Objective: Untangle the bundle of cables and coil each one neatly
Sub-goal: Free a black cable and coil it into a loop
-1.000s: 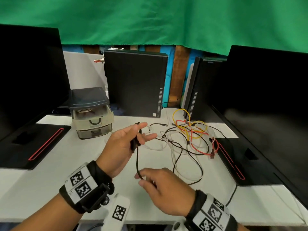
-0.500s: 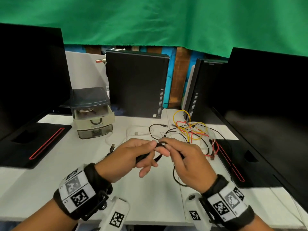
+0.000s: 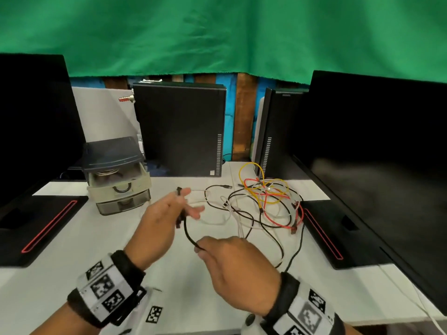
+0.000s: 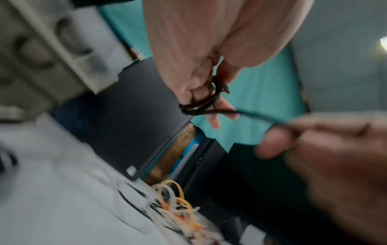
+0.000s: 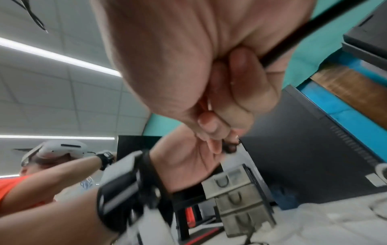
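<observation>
A thin black cable (image 3: 187,234) runs from my left hand (image 3: 186,205) down to my right hand (image 3: 205,249). In the left wrist view a few loops of the black cable (image 4: 201,103) lie round my straight left fingers, with the thumb pressing on them and a plug sticking out. My right hand pinches the black cable (image 5: 280,51) between thumb and curled fingers, closer to my body. The rest trails right into a tangle of yellow, red, white and black cables (image 3: 266,204) on the white table (image 3: 72,262).
A small drawer unit (image 3: 118,180) stands at the back left. Two black PC towers (image 3: 179,129) stand behind the cables. Dark monitors (image 3: 377,153) flank the table, their bases (image 3: 324,234) on it. Another person (image 5: 37,167) shows in the right wrist view.
Half a second ago my right hand met the left at its fingertips. It has since drawn back toward me with the black cable, leaving a fresh loop on the left fingers.
</observation>
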The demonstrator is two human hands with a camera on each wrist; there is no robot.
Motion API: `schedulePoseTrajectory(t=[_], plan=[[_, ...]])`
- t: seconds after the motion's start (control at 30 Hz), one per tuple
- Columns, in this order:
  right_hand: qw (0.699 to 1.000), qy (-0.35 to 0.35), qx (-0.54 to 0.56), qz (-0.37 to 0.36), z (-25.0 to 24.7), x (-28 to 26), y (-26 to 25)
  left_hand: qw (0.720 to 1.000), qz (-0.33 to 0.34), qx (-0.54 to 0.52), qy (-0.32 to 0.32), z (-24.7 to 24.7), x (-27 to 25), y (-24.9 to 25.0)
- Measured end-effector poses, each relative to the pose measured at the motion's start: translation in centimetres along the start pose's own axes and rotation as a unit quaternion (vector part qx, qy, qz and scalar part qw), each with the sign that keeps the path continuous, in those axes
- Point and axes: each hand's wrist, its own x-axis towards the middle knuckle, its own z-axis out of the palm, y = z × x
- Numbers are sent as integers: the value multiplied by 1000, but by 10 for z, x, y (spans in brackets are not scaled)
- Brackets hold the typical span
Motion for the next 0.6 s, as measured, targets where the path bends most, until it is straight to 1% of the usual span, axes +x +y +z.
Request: schedulePoseTrajectory(t=[0.07,0.13,0.2,0.27,0.3,0.37,0.4,0.47,0.53,0.6], plan=[[998,51,16,-28,-16,-3,3,989,35,136,-45,1,-1,-12],[996,72,22,-40,-25,-5,11,974,62,212,-57,3,-3,-15],[997,60,28,-45,-27,-6,12,962,78,255,-59,6,-7,-8],[995,69,49,-60,-29,-5,11,959,85,257,-79,7,-12,4],[992,88,69,-65,-33,-3,12,965,82,229,-97,7,-14,10],[978,127,154,-58,-40,1,18,983,53,113,-136,9,-21,24],[965,142,213,-50,-43,3,22,986,31,42,-156,9,-24,30],[931,188,309,-38,-49,7,32,981,-3,-62,-183,5,-26,42],[911,240,336,-25,-49,10,41,975,-20,-143,-170,0,-27,52],[911,257,324,6,-41,12,53,962,-32,-242,-123,-3,-28,60]])
